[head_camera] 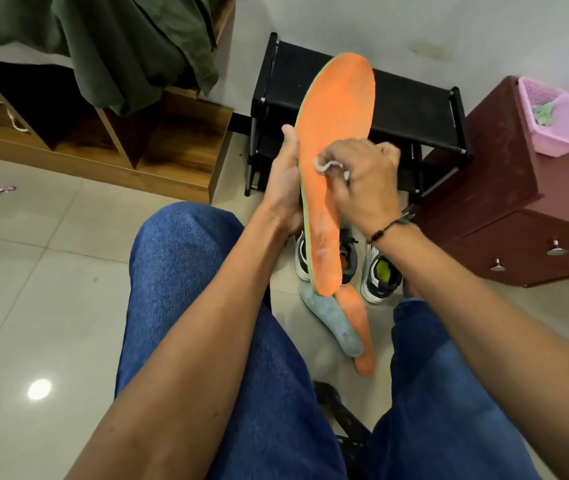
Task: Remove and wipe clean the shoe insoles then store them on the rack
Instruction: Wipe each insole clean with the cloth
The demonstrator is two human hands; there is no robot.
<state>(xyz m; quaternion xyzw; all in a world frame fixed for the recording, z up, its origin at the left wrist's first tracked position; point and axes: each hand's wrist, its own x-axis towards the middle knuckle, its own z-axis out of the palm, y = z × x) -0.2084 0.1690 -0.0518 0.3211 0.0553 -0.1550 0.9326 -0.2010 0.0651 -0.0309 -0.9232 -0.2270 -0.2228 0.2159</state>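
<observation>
My left hand [285, 188] grips a long orange insole [338, 109] by its left edge and holds it upright in front of the black shoe rack [411, 109]. My right hand [362, 181] pinches a small white cloth [324, 166] and presses it against the middle of that insole. Two more insoles lie on the floor between my knees, a grey-blue insole [335, 322] beside an orange insole [359, 327]. Behind them stands a pair of black and white shoes [381, 275], partly hidden by the held insole and my right wrist.
A dark red drawer cabinet [518, 230] stands right of the rack with a pink basket [553, 116] on top. A wooden shelf unit [172, 150] with green fabric [130, 46] draped over it runs along the left. The floor is pale tile.
</observation>
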